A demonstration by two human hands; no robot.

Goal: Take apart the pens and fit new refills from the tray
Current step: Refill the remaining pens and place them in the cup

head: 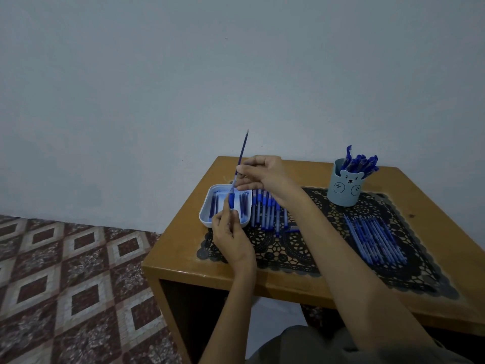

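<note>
Above the white tray (pixel 206 208), my left hand (pixel 231 240) pinches the lower end of a pen barrel with a blue grip (pixel 231 200). My right hand (pixel 262 177) pinches a thin blue refill (pixel 242 151) that slants up out of the barrel's top toward the wall. Several dark refills (pixel 214 206) lie in the tray. A row of blue pens (pixel 267 211) lies on the mat just right of the tray. Further right lies a bunch of loose refills (pixel 375 239).
A pale blue bear-faced cup (pixel 346 189) full of blue pens stands at the back right of the wooden table (pixel 183 253). A black lace mat (pixel 328 248) covers the tabletop. The patterned tile floor (pixel 65 285) lies to the left, close to the table's edge.
</note>
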